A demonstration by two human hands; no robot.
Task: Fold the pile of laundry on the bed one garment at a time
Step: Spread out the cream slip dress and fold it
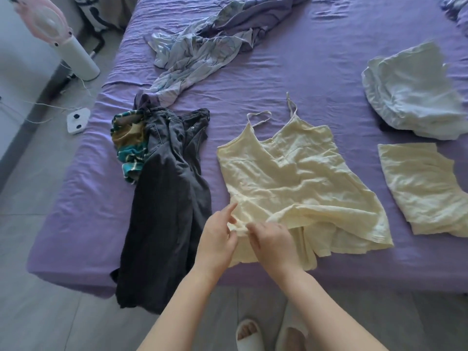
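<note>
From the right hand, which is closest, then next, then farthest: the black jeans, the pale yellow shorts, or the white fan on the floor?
Measured from the right hand in the head view:
1. Black jeans: to its left, draped over the bed's near edge.
2. Pale yellow shorts: to its right, lying flat on the purple sheet.
3. White fan: far upper left, standing on the floor beside the bed.

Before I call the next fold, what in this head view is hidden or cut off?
- Near hem corner of the yellow dress: covered by the left hand and right hand, so the grip is unclear.
- Striped garment: mostly under the dark jeans.
- Folded yellow piece and white garment: cut off by the right edge.
- Fan: top cropped by the frame.
</note>
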